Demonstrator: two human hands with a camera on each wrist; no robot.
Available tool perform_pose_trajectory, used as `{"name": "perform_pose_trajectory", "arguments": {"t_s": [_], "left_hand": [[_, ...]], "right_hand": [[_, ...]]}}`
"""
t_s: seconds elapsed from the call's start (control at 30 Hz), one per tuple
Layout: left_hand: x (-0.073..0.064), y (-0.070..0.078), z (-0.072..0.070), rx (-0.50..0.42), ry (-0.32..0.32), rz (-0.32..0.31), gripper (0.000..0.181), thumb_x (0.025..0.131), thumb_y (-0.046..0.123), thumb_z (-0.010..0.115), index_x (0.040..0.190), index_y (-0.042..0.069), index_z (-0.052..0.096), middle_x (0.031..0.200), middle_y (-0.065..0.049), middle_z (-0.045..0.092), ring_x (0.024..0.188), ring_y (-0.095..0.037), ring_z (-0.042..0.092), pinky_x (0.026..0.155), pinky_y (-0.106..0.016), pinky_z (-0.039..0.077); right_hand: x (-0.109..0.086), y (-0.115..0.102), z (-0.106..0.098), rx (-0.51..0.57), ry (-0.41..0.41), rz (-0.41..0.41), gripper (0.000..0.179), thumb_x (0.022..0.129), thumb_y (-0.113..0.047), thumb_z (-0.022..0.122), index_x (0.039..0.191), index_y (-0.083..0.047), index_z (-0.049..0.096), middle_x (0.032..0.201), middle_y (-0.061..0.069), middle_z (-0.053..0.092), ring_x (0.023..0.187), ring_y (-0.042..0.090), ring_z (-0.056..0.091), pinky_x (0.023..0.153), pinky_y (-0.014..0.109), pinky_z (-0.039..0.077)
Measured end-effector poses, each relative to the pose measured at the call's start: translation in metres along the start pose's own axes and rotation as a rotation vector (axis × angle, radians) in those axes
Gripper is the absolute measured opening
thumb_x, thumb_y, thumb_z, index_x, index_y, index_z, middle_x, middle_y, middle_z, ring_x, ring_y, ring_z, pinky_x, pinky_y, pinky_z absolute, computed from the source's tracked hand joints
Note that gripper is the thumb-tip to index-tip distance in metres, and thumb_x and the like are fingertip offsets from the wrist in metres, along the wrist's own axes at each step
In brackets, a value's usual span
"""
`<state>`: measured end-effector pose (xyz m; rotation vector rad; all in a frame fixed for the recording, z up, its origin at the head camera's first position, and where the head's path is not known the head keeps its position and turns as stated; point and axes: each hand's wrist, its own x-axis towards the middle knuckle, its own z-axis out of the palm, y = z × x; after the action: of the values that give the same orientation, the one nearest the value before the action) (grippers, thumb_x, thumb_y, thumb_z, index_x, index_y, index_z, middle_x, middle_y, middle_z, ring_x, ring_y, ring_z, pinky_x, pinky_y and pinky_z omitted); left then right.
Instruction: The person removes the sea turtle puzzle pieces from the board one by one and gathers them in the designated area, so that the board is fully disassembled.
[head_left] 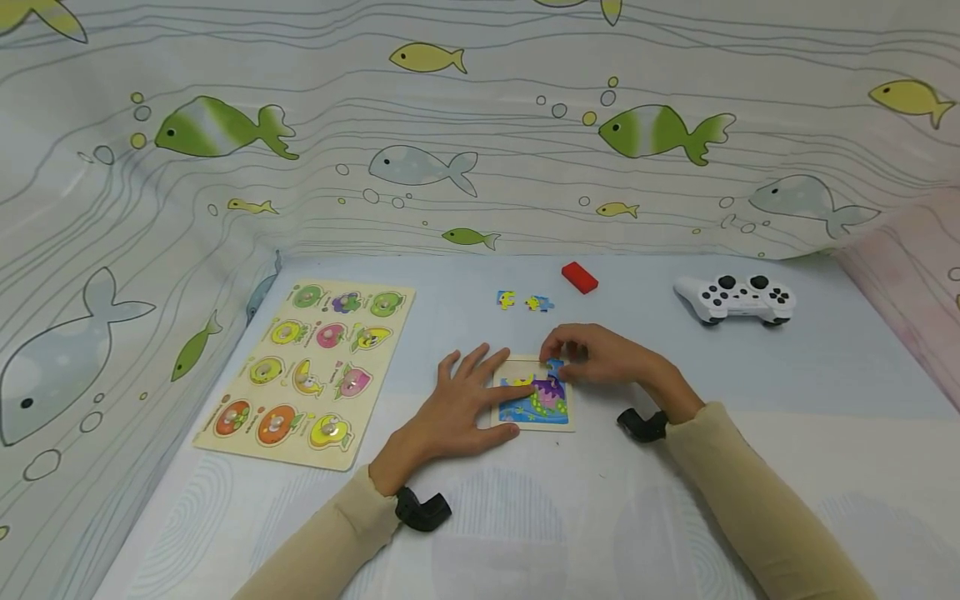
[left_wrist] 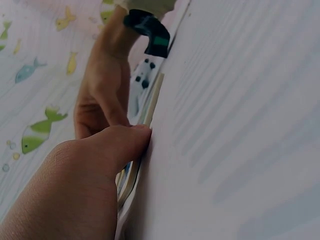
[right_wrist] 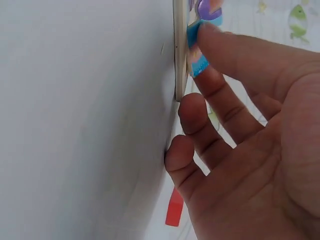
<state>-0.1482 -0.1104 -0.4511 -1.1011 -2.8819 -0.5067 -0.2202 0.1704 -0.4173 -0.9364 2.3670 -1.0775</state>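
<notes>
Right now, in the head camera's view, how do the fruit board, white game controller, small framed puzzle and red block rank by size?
Largest to smallest:
1. Fruit board
2. Game controller and framed puzzle: too close to rank; the controller looks wider, the puzzle taller
3. Red block

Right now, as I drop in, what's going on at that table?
A person is working on a small jigsaw in a wooden tray. The left hand rests on the tray's left side, while the right hand pinches a blue piece at its far right corner. The near part is filled, bare wood shows farther up, and two loose pieces lie beyond the tray.
</notes>
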Motion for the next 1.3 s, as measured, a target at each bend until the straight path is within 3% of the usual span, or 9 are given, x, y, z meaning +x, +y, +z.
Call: {"name": "perform_pose_trajectory", "arguments": {"t_s": [0.23, 0.4, 0.67, 0.9, 1.03, 1.3], "left_hand": [[0.0, 0.001, 0.0, 0.003, 0.005, -0.009, 0.054, 0.093, 0.062, 0.055, 0.144, 0.045, 0.054, 0.167, -0.008, 0.032, 0.157, -0.039, 0.02, 0.117, -0.067, 0.013], [0.0, 0.001, -0.001, -0.001, 0.018, -0.007, 0.054, 0.093, 0.063, 0.056, 0.144, 0.046, 0.055, 0.167, -0.008, 0.032, 0.156, -0.038, 0.021, 0.116, -0.067, 0.014], [0.0, 0.0, -0.002, 0.0, 0.024, 0.005, 0.054, 0.093, 0.063, 0.056, 0.145, 0.045, 0.054, 0.167, -0.009, 0.032, 0.156, -0.039, 0.021, 0.116, -0.067, 0.014], [0.0, -0.001, 0.0, 0.006, 0.02, 0.003, 0.054, 0.094, 0.063, 0.055, 0.145, 0.047, 0.053, 0.167, -0.008, 0.032, 0.156, -0.039, 0.021, 0.116, -0.067, 0.014], [0.0, 0.0, 0.001, 0.007, 0.012, -0.003, 0.054, 0.093, 0.063, 0.054, 0.145, 0.047, 0.053, 0.167, -0.007, 0.032, 0.157, -0.038, 0.02, 0.117, -0.067, 0.014], [-0.002, 0.0, 0.002, 0.003, 0.005, -0.005, 0.054, 0.093, 0.063, 0.055, 0.145, 0.047, 0.053, 0.168, -0.007, 0.031, 0.157, -0.037, 0.02, 0.117, -0.067, 0.013]], "right_hand": [[0.0, 0.001, -0.001, 0.035, 0.003, 0.054, 0.029, 0.092, -0.007, 0.073, 0.118, -0.016, 0.069, 0.1, 0.001, 0.062, 0.092, 0.02, 0.053, 0.08, 0.026, 0.046], [-0.001, 0.001, -0.003, 0.078, -0.004, 0.096, 0.022, 0.092, -0.01, 0.073, 0.113, -0.015, 0.071, 0.095, 0.002, 0.063, 0.089, 0.021, 0.054, 0.078, 0.026, 0.047], [-0.002, 0.005, -0.008, 0.119, 0.025, 0.095, 0.016, 0.095, -0.017, 0.072, 0.11, -0.014, 0.075, 0.093, 0.001, 0.068, 0.09, 0.021, 0.055, 0.079, 0.026, 0.047], [-0.005, 0.011, -0.01, 0.121, 0.109, 0.114, 0.025, 0.1, -0.019, 0.065, 0.123, -0.015, 0.074, 0.114, 0.002, 0.073, 0.092, 0.02, 0.058, 0.077, 0.026, 0.05], [-0.006, 0.016, -0.012, 0.119, 0.186, 0.157, 0.025, 0.1, -0.021, 0.066, 0.122, -0.013, 0.074, 0.109, 0.005, 0.073, 0.087, 0.02, 0.058, 0.072, 0.025, 0.05], [-0.008, 0.031, -0.023, 0.068, 0.318, 0.296, 0.021, 0.099, -0.024, 0.067, 0.115, -0.012, 0.075, 0.099, 0.007, 0.068, 0.09, 0.022, 0.056, 0.074, 0.027, 0.05]]}}
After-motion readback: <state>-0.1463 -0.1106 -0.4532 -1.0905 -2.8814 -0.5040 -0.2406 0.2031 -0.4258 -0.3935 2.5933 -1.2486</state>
